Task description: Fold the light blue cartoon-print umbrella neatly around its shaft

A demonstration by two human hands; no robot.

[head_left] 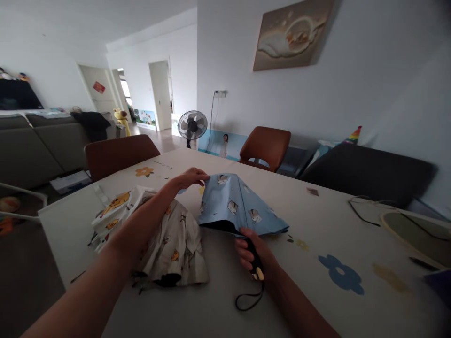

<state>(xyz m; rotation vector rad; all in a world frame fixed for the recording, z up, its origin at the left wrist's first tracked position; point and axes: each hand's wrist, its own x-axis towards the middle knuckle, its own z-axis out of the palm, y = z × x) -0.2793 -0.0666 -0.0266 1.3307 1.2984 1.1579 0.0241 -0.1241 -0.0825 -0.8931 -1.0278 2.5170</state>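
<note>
A light blue umbrella [243, 202] printed with small cartoon animals is partly folded above the table, its canopy hanging in loose panels. My right hand [254, 253] is closed around its black handle [254, 256], with a wrist strap [250, 300] dangling below. At the far upper edge of the blue canopy, my left hand [193, 177] pinches the fabric between its fingers. A cream umbrella [183, 249] with yellow and brown cartoon prints lies loosely bunched on the table, partly hidden under my left forearm.
The white table [317, 291] has flower prints. Brown chairs [266, 145] stand along its far side, with a fan [192, 126] behind. At the right lie a cable [364, 216] and a greenish oval mat [419, 234]. A dark chair back [366, 173] rises beyond the right edge.
</note>
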